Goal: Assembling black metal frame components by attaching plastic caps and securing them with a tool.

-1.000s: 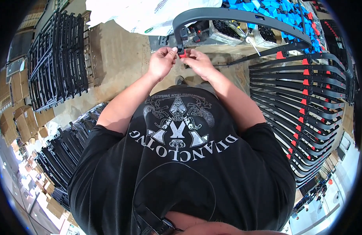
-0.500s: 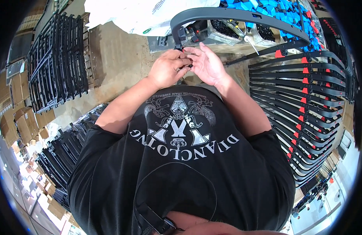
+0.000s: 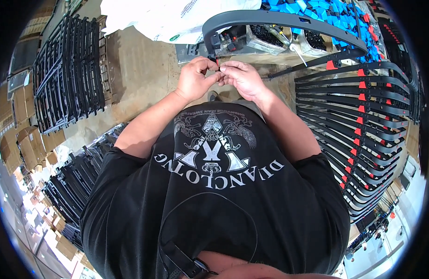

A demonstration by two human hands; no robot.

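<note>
My left hand (image 3: 196,79) and my right hand (image 3: 244,80) meet in front of my body, fingertips together. Both are closed in a pinch around something small and dark that the fingers mostly hide. Just beyond them is the near end of a curved black frame (image 3: 256,17), a long bar bent at its corners. A black block-shaped fitting (image 3: 215,41) sits at that end, and a bit of red shows between it and my fingers. The frame arches away to the right above the bench.
Bins of small black parts (image 3: 265,37) and a pile of blue pieces (image 3: 333,16) lie beyond the frame. A white sack (image 3: 149,21) is at the far left. Black frames with red pieces (image 3: 354,109) line the right; stacked black frames (image 3: 68,74) stand left.
My right hand has turned and its fingers have curled in from a more open palm. My left fingers have shifted into a pinch against them. The frame has barely moved.
</note>
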